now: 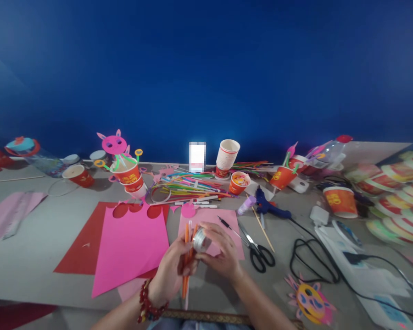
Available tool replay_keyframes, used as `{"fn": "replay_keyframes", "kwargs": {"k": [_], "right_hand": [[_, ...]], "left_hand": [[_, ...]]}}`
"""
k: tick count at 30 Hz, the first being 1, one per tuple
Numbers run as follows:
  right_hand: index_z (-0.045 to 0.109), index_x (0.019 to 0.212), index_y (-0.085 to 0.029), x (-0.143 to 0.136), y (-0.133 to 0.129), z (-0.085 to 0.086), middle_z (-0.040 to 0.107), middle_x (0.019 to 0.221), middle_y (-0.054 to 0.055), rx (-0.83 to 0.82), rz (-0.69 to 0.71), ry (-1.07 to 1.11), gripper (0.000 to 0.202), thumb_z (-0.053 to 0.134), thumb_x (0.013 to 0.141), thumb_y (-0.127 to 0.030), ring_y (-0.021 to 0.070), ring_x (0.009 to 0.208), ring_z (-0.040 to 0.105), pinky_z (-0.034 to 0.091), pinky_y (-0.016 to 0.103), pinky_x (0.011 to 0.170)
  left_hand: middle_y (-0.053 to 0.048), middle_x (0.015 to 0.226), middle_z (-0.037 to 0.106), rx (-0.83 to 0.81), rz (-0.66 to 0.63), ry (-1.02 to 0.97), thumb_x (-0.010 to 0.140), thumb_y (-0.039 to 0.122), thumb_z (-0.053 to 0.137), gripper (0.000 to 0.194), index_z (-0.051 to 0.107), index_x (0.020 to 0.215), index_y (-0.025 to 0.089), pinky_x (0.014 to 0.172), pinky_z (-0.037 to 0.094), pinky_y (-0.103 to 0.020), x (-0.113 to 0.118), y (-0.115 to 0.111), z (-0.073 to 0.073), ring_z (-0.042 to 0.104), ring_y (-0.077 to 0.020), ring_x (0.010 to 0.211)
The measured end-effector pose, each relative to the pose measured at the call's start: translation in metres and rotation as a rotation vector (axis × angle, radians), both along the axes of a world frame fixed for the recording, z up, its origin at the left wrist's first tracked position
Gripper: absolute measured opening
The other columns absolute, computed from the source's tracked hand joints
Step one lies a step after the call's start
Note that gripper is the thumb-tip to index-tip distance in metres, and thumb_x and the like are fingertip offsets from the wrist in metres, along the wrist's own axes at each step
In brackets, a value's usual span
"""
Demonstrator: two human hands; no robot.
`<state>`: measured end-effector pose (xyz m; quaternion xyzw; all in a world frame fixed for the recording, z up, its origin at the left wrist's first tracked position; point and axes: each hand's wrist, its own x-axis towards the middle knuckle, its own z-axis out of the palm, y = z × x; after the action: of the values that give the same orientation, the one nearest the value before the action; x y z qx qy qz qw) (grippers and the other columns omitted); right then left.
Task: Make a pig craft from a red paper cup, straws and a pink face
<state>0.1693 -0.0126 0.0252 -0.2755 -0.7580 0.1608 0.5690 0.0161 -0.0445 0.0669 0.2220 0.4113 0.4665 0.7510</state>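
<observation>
Our left hand grips orange sticks at lower centre, our right hand a silvery roll beside them; grey tabletop reaches its edge at lower left, and yellow writing (too blurred to read) marks an orange cup, right.

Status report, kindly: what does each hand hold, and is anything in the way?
Left hand grips orange sticks. Right hand holds silvery tape roll beside them. Black-handled scissors nearby, clear of both hands.
</observation>
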Motion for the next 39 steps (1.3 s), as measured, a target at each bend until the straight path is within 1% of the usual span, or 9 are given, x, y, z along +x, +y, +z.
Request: {"fn": "replay_keyframes", "kwargs": {"k": [6,13,19,24,26,28,31,35,39], "right_hand": [[0.051,0.141,-0.029,0.002,0.001,-0.003,0.069,0.124,0.014,-0.007,-0.001,0.018,0.054,0.068,0.091,-0.043,0.0285,0.111,0.069,0.061,0.045,0.088],[0.052,0.140,-0.027,0.001,-0.001,-0.003,0.069,0.126,0.015,-0.008,0.062,0.021,0.054,0.069,0.091,-0.039,0.0289,0.113,0.068,0.061,0.044,0.090],[0.051,0.140,-0.028,0.000,0.002,-0.006,0.068,0.126,0.014,-0.033,0.019,0.032,0.055,0.069,0.090,-0.043,0.0293,0.113,0.069,0.061,0.045,0.089],[0.052,0.139,-0.027,-0.001,0.002,-0.005,0.068,0.128,0.015,-0.034,0.029,0.046,0.054,0.070,0.090,-0.041,0.0286,0.112,0.069,0.060,0.043,0.089],[0.053,0.138,-0.026,-0.001,0.002,-0.004,0.069,0.126,0.015,-0.046,0.020,0.045,0.056,0.072,0.088,-0.042,0.0294,0.111,0.070,0.060,0.044,0.090],[0.054,0.137,-0.025,0.000,0.002,-0.003,0.071,0.123,0.015,-0.055,-0.004,0.045,0.058,0.074,0.086,-0.044,0.0303,0.109,0.070,0.060,0.045,0.090],[0.055,0.134,-0.024,0.001,0.003,-0.005,0.072,0.119,0.015,-0.042,-0.044,0.052,0.056,0.072,0.087,-0.048,0.0307,0.109,0.070,0.059,0.045,0.091],[0.055,0.133,-0.023,0.003,0.003,-0.008,0.071,0.119,0.015,-0.057,-0.036,0.045,0.055,0.069,0.088,-0.051,0.0310,0.110,0.069,0.058,0.045,0.093],[0.055,0.132,-0.024,0.003,0.003,-0.005,0.071,0.118,0.014,-0.078,-0.027,0.050,0.055,0.068,0.088,-0.055,0.0300,0.109,0.069,0.058,0.044,0.092]], "left_hand": [[0.010,0.051,0.045,0.004,0.006,0.026,0.071,0.035,0.070,0.027,0.050,0.075,0.018,0.043,0.017,-0.019,0.002,0.001,0.000,0.028,-0.0017,0.038],[0.012,0.048,0.038,-0.072,0.079,0.003,0.058,0.018,0.063,0.020,0.045,0.067,0.020,0.043,0.014,-0.020,0.005,-0.001,-0.003,0.024,-0.0015,0.037],[0.008,0.053,0.051,-0.026,0.019,-0.020,0.069,0.034,0.068,0.023,0.054,0.077,0.018,0.043,0.020,-0.020,0.002,-0.001,0.003,0.028,-0.0025,0.038],[0.010,0.049,0.044,-0.026,0.059,0.011,0.066,0.025,0.071,0.020,0.054,0.074,0.018,0.043,0.019,-0.019,0.004,-0.002,-0.005,0.026,-0.0028,0.039],[0.010,0.048,0.040,-0.006,0.073,0.030,0.069,0.028,0.073,0.021,0.055,0.075,0.018,0.043,0.020,-0.019,0.005,-0.004,-0.008,0.026,-0.0034,0.039],[0.009,0.053,0.044,0.071,0.116,0.115,0.073,0.035,0.075,0.025,0.061,0.085,0.018,0.043,0.024,-0.019,0.002,-0.006,-0.010,0.031,-0.0048,0.042],[0.001,0.072,0.060,0.307,0.191,0.395,0.080,0.034,0.075,0.026,0.066,0.100,0.021,0.054,0.039,-0.021,-0.008,-0.005,-0.010,0.050,-0.0105,0.056],[-0.005,0.088,0.068,0.632,0.112,0.736,0.084,0.023,0.070,0.006,0.072,0.089,0.023,0.074,0.047,-0.025,-0.023,0.002,-0.005,0.062,-0.0180,0.077],[-0.003,0.085,0.066,0.704,0.036,0.846,0.088,0.020,0.063,0.007,0.068,0.088,0.024,0.072,0.046,-0.024,-0.029,0.010,0.001,0.061,-0.0176,0.075]]}}
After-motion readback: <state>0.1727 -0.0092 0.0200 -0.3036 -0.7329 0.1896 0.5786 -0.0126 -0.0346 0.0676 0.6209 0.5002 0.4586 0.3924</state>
